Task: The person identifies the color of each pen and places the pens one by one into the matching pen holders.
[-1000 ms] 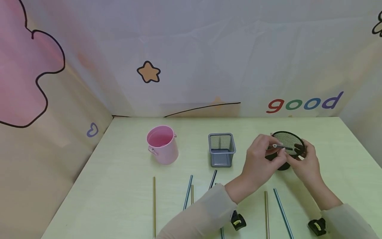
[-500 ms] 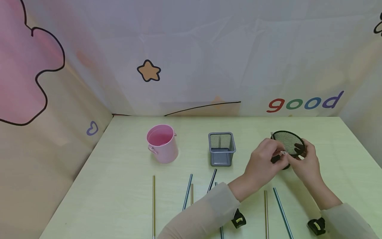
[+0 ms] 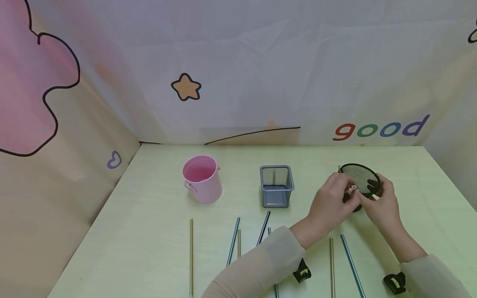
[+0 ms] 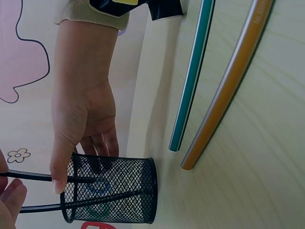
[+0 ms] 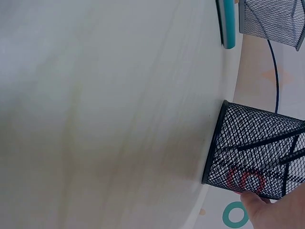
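My left hand (image 3: pixel 331 200) pinches a black pencil (image 4: pixel 31 176) by its upper part, over the mouth of a round black mesh pen holder (image 3: pixel 360 174). The pencil's lower part is inside the holder, seen through the mesh in the left wrist view. A second dark pencil (image 4: pixel 43 208) leans in the same holder, its end showing at the left of the rim. My right hand (image 3: pixel 384 207) grips the holder's near right side, thumb at the rim. In the right wrist view, part of this right hand (image 5: pixel 281 212) touches the mesh; both pencils show through it.
A grey square mesh holder (image 3: pixel 276 198) and a pink bucket (image 3: pixel 208 190) stand to the left. Several pencils lie on the table, among them a yellow one (image 3: pixel 191 256) and a blue one (image 3: pixel 352 265); my left sleeve covers some.
The pencil in my left hand has swung from lying across the rim to pointing down into the black holder. The left hand shifted slightly right. My right hand stays put.
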`<state>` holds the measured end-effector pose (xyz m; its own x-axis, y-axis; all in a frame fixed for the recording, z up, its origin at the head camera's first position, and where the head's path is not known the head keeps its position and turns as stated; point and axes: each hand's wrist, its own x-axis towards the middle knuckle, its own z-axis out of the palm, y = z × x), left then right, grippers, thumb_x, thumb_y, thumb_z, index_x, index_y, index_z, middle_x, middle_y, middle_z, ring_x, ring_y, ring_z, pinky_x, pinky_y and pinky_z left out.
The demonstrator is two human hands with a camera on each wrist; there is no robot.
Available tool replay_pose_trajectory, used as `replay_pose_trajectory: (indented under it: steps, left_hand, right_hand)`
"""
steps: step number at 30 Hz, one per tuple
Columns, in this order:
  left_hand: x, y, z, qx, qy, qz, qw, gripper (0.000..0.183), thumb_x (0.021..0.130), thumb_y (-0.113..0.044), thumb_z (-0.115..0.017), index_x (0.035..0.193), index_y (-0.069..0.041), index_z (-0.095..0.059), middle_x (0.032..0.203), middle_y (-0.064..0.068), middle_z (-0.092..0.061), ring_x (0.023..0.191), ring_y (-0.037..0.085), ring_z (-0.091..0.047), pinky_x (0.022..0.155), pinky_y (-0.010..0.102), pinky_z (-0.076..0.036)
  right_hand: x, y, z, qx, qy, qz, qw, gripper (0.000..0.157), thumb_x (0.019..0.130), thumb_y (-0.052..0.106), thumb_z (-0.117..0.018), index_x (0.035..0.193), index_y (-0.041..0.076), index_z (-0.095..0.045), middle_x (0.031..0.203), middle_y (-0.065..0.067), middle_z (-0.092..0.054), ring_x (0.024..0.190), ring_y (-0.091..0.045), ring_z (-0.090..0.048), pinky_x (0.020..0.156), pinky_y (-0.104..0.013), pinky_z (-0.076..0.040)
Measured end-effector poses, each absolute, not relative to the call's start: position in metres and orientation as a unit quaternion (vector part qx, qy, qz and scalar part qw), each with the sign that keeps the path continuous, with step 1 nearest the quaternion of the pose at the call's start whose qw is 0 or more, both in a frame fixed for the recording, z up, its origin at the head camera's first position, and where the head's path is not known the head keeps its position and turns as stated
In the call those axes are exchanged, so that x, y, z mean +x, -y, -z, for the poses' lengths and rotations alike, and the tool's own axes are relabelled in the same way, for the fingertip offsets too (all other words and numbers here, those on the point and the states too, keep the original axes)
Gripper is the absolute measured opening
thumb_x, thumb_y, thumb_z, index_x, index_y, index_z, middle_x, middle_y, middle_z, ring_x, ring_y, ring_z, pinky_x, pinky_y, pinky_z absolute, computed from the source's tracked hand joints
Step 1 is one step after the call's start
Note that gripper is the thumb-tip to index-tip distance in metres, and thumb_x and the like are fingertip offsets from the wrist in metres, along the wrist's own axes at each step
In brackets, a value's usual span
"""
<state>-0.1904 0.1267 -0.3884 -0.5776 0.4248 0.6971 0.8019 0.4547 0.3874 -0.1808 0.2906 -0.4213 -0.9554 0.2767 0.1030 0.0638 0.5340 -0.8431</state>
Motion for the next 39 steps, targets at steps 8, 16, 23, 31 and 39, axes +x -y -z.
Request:
replay_pose_trajectory:
  steps: [8,16,23,31,39]
  left_hand:
    - [-0.19,-0.132,0.389,-0.368,0.837,0.308,0.263,0.013,0.087,-0.014,-0.063,0.1,-0.012,-0.062,0.1,-0.003,-0.061,0.086,0.002,-0.057,0.075,0.0,-0.041]
    - [-0.19,-0.137,0.391,-0.356,0.858,0.282,0.239,0.012,0.089,-0.021,-0.064,0.101,-0.017,-0.065,0.099,-0.008,-0.064,0.089,0.003,-0.055,0.08,0.004,-0.041]
    - [-0.189,-0.138,0.391,-0.342,0.867,0.283,0.227,0.012,0.09,-0.024,-0.064,0.1,-0.018,-0.065,0.101,-0.009,-0.065,0.089,0.002,-0.055,0.074,0.003,-0.041]
    - [-0.19,-0.14,0.394,-0.335,0.871,0.288,0.214,0.012,0.089,-0.025,-0.065,0.099,-0.019,-0.065,0.101,-0.009,-0.065,0.088,0.002,-0.055,0.07,0.002,-0.041]
    - [-0.192,-0.14,0.394,-0.334,0.873,0.296,0.196,0.019,0.09,-0.027,-0.064,0.106,-0.017,-0.064,0.104,-0.009,-0.065,0.092,0.002,-0.055,0.072,0.002,-0.041]
  right_hand:
    - [-0.18,-0.29,0.422,-0.107,0.865,-0.475,0.119,0.074,0.089,0.016,-0.063,0.145,-0.004,-0.019,0.131,-0.017,-0.037,0.101,-0.003,-0.039,0.076,0.0,-0.036]
    - [-0.18,-0.29,0.422,-0.109,0.863,-0.477,0.123,0.074,0.088,0.016,-0.065,0.145,-0.003,-0.021,0.13,-0.017,-0.038,0.094,0.007,-0.035,0.075,-0.001,-0.035]
    - [-0.18,-0.291,0.422,-0.108,0.865,-0.476,0.118,0.075,0.089,0.017,-0.064,0.146,-0.002,-0.019,0.133,-0.018,-0.037,0.098,0.004,-0.035,0.078,-0.001,-0.037]
    - [-0.181,-0.291,0.424,-0.106,0.862,-0.48,0.122,0.072,0.089,0.012,-0.062,0.145,-0.004,-0.02,0.131,-0.019,-0.039,0.096,0.006,-0.036,0.075,0.0,-0.035]
    - [-0.181,-0.291,0.422,-0.108,0.862,-0.479,0.124,0.074,0.088,0.014,-0.064,0.145,-0.004,-0.02,0.132,-0.019,-0.038,0.096,0.005,-0.036,0.075,0.0,-0.036]
